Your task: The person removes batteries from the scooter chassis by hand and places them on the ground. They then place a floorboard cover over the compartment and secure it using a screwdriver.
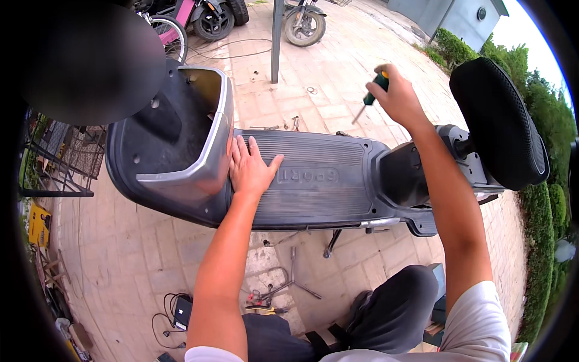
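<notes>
An electric scooter stretches across the view, its ribbed dark footboard [319,199] in the middle. My left hand [248,166] lies flat on the footboard's left end, fingers spread, against the silver-edged front panel [212,157]. Above the far side of the footboard, my right hand [395,96] is raised and closed around the green and yellow handle of a screwdriver [369,99]. The shaft points down and to the left, its tip apart from the scooter. To the right stands the black seat [497,123], next to my right forearm.
A three-armed wrench [294,280] and yellow-handled pliers [262,310] lie on the paving by my legs. Left of them sits a black charger [182,312] with cables. A metal post [277,48] rises beyond the scooter, and a hedge [538,259] borders the right side.
</notes>
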### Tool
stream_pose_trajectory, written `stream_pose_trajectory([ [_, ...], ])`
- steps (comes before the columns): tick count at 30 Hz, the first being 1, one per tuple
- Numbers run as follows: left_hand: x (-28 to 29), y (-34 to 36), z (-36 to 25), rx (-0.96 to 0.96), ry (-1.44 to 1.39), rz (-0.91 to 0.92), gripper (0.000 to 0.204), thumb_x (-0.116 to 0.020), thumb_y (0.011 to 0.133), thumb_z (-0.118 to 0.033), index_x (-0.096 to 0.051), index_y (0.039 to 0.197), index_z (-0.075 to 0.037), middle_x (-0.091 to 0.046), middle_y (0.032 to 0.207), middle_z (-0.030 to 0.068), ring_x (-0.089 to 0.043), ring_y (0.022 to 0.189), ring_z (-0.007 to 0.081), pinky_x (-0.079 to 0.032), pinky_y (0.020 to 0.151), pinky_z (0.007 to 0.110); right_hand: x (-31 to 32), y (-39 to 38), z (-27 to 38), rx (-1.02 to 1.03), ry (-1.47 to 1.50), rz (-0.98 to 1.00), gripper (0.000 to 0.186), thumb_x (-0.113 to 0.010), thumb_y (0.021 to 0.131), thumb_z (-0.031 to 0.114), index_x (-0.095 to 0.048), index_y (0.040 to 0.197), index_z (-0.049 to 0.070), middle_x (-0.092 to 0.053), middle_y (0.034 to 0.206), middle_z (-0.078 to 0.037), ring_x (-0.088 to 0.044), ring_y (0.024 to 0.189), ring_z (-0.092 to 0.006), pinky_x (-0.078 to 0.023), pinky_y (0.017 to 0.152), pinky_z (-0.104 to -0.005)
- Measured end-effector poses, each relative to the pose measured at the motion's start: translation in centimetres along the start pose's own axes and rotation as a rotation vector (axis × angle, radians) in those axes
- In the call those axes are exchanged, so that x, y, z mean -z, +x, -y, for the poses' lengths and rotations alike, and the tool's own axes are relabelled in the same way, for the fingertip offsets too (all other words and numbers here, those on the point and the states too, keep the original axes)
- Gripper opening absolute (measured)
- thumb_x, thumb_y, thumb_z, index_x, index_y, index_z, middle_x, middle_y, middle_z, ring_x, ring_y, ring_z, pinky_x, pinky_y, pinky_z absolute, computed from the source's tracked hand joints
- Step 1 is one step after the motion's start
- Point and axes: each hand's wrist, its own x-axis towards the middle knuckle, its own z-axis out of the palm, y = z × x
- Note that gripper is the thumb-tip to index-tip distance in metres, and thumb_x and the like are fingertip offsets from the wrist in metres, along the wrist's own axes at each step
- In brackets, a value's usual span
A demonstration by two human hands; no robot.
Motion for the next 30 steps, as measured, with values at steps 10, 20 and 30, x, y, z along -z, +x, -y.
stream_pose_trajectory([
  [10,-0.1,-0.1,0.0,-0.026,0.022,-0.054,0.085,-0.054,0.085,-0.060,-0.045,0.132,0.010,-0.034,0.143,0.0324,-0.024,0.139,0.0395,-0.009,0.117,0.047,-12.5,3.0,12.1,0.191,0.382,0.089,0.045,-0.069,0.084,0.028,-0.052,0.115,0.000,-0.066,0.091,-0.022,-0.065,0.086,-0.0356,-0.051,0.077,-0.0407],
  [20,-0.4,-0.2,0.5,-0.046,0.016,-0.098,0.081,-0.057,0.085,-0.056,-0.048,0.129,0.012,-0.037,0.140,0.0333,-0.026,0.137,0.0407,-0.011,0.116,0.048,-15.5,3.3,12.5,0.257,0.412,0.138,0.044,-0.069,0.084,0.025,-0.052,0.114,-0.002,-0.066,0.092,-0.023,-0.065,0.087,-0.0372,-0.052,0.078,-0.0415],
  [30,-0.5,0.0,0.6,-0.055,0.016,-0.095,0.080,-0.057,0.086,-0.056,-0.047,0.129,0.011,-0.038,0.141,0.0310,-0.027,0.137,0.0388,-0.011,0.116,0.049,-16.0,4.0,13.0,0.304,0.393,0.188,0.042,-0.068,0.082,0.021,-0.053,0.114,-0.002,-0.066,0.092,-0.023,-0.065,0.088,-0.0373,-0.051,0.077,-0.0415],
])
